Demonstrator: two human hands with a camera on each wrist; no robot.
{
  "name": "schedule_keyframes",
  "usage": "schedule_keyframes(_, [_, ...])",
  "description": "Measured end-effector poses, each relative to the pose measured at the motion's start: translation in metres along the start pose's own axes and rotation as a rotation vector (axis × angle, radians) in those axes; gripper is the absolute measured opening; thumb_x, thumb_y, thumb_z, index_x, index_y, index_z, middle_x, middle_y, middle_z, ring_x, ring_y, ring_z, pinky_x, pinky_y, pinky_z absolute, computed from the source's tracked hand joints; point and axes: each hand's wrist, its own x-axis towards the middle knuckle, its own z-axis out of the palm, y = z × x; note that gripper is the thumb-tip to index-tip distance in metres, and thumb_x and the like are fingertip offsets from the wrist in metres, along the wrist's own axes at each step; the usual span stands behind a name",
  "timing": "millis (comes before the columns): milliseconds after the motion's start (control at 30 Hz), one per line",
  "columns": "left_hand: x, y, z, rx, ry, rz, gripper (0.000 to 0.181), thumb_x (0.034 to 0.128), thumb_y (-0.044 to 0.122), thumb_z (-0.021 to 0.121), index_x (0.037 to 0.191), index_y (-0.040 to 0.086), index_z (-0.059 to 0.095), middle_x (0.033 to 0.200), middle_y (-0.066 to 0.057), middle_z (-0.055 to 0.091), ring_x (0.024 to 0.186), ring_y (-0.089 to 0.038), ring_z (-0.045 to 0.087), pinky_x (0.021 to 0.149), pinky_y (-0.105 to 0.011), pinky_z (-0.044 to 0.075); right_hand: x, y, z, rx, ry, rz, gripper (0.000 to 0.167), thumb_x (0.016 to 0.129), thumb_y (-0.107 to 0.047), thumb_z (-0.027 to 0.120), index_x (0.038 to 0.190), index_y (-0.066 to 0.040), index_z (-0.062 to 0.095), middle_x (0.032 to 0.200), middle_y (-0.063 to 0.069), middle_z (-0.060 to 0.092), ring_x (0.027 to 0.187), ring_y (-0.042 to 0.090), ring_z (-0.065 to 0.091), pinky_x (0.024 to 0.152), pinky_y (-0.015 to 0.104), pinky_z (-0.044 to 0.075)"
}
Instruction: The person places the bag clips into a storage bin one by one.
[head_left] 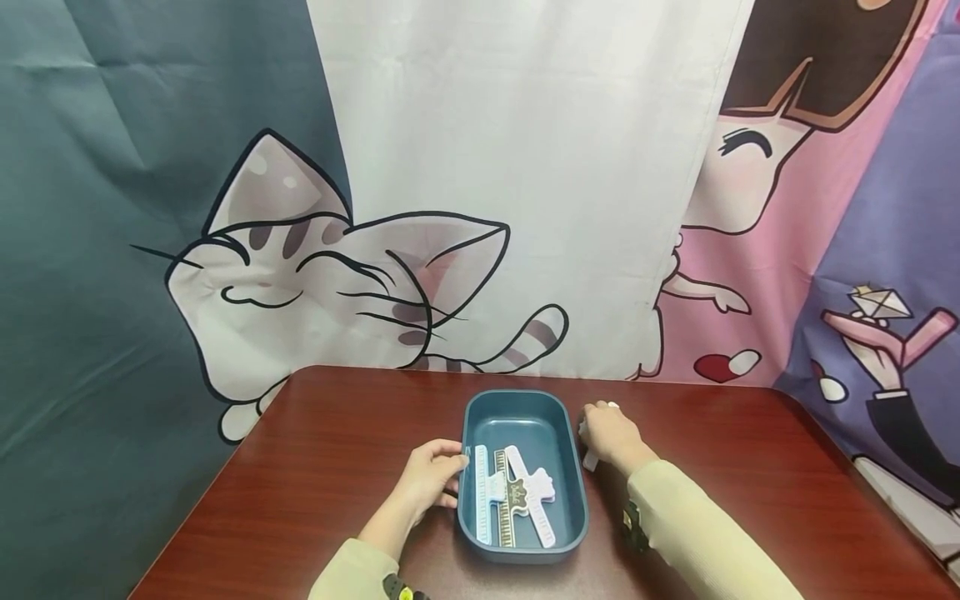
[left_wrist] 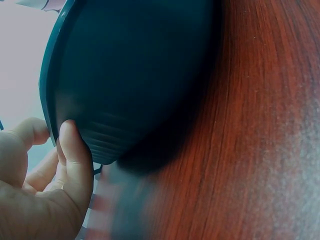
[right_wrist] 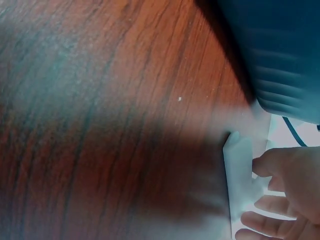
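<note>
A blue rectangular bin (head_left: 520, 554) stands on the table; its dark outer wall (left_wrist: 135, 65) fills much of the left wrist view. At its left rim my left hand (head_left: 429, 477) pinches the edge between thumb and fingers. Inside lie a light blue long-bar clip (head_left: 482, 500), a black-and-gold one (head_left: 502, 517) and a white one (head_left: 542, 521) set at a slant. Just right of the bin, my right hand (head_left: 611, 435) holds another white long-bar clip (right_wrist: 239, 172) down at the tabletop. Most of that clip is hidden under the hand in the head view.
The reddish-brown wooden table (head_left: 352, 433) extends to both sides of the bin. Behind its far edge hangs a printed cloth (head_left: 540, 167) with a cartoon cat and figures.
</note>
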Motion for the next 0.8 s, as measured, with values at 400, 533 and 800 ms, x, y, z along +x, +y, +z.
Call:
schedule_keyframes(400, [0.0,0.002,0.001,-0.001,-0.002,0.002,0.041,0.0858,0.014,0.062,0.121,-0.005,0.053,0.087,-0.014,0.066,0.054,-0.013,0.056,0.045,-0.028,0.053,-0.005,0.002,-0.005,0.075,0.021,0.078,0.023,0.078,-0.017,0.064,0.093,-0.002,0.059,0.091,0.016,0.056,0.074,0.032,0.062,0.062,0.049,0.052])
schedule_keyframes(533, [0.0,0.003,0.0,0.0,0.002,0.0,0.041,0.0856,0.014,0.062,0.121,-0.004,0.053,0.086,-0.014,0.067,0.053,-0.012,0.056,0.045,-0.028,0.053,-0.008,0.005,-0.006,0.132,0.033,0.117,0.026,0.079,-0.018,0.065,0.097,0.0,0.058,0.094,0.017,0.056,0.073,0.031,0.06,0.064,0.048,0.052])
schedule_keyframes(800, [-0.001,0.003,0.001,-0.003,0.003,-0.011,0.04,0.0853,0.014,0.061,0.12,-0.004,0.054,0.083,-0.012,0.067,0.053,-0.013,0.056,0.044,-0.028,0.052,-0.015,0.012,-0.009,0.2,0.092,0.116,0.034,0.078,-0.015,0.062,0.105,0.007,0.058,0.091,0.018,0.058,0.077,0.029,0.057,0.072,0.047,0.052])
